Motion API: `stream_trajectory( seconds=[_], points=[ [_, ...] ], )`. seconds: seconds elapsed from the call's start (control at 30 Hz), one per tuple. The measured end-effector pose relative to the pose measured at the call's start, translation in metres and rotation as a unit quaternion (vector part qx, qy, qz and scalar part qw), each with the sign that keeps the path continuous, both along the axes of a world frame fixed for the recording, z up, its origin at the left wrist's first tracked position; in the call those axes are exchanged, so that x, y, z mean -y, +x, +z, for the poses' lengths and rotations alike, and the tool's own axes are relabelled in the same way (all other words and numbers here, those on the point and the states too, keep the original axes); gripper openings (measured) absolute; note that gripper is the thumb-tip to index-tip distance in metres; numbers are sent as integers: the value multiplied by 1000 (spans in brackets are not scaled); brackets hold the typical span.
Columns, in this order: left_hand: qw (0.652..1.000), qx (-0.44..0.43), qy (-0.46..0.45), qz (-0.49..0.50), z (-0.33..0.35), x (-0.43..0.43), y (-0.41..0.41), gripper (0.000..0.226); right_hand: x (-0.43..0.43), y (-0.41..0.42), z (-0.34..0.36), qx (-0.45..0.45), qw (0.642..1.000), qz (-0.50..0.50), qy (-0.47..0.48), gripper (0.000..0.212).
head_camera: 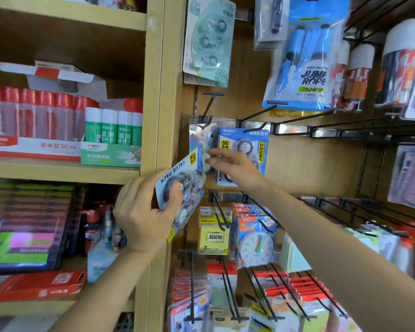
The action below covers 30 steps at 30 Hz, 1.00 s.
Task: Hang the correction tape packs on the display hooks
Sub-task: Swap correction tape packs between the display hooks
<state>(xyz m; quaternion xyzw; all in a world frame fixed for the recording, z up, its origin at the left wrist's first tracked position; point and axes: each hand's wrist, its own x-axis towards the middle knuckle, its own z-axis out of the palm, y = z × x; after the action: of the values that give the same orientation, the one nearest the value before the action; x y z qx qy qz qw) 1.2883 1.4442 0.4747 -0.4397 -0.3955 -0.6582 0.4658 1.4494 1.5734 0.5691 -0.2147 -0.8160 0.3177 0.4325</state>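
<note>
L hand (pixel 144 212) is gripping a stack of correction tape packs (pixel 177 185), thumb curled over the front, just below-left of the hooks. R hand (pixel 235 167) is reaching for the leftmost hung pack (pixel 198 137), fingertips on it; pinch vs plain touch, can't tell. Prob. mid-hanging: the next move is lining a pack's hole up w/ the hook (pixel 212 94).

Left hand (pixel 141 212) grips a pack (pixel 175 173); right hand (pixel 230 166) reaches, fingers outstretched.
</note>
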Motion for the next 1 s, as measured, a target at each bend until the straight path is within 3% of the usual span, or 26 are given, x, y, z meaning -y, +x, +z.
stream_trajectory(
  seconds=[0.07, 0.17, 0.3, 0.47, 0.63, 0.8, 1.0],
  points=[
    [1000, 11, -4, -27, 0, 1, 1, 28, 13, 10, -13, 25, 992, 67, -102, 39],
    [998, 16, -7, -64, -1, 3, 2, 26, 16, 16, -31, 59, 980, 134, -135, 44],
    [998, -7, -12, -56, 1, 6, 3, 25, 18, 24, -39, -47, 983, 125, -122, 51],
    [997, -47, -65, -4, 7, 11, 3, 40, 32, 58, -36, -143, 988, 45, -35, 47],
    [984, -96, -116, 91, 28, 16, 5, 45, 39, 105, -22, -151, 986, -35, 67, 39],
    [953, -136, -171, 212, 50, 10, -3, 60, 40, 130, -2, -95, 975, -120, 164, 46],
    [949, -155, -153, 228, 41, 7, -5, 45, 29, 126, 19, -27, 954, -179, 239, 59]
  ],
)
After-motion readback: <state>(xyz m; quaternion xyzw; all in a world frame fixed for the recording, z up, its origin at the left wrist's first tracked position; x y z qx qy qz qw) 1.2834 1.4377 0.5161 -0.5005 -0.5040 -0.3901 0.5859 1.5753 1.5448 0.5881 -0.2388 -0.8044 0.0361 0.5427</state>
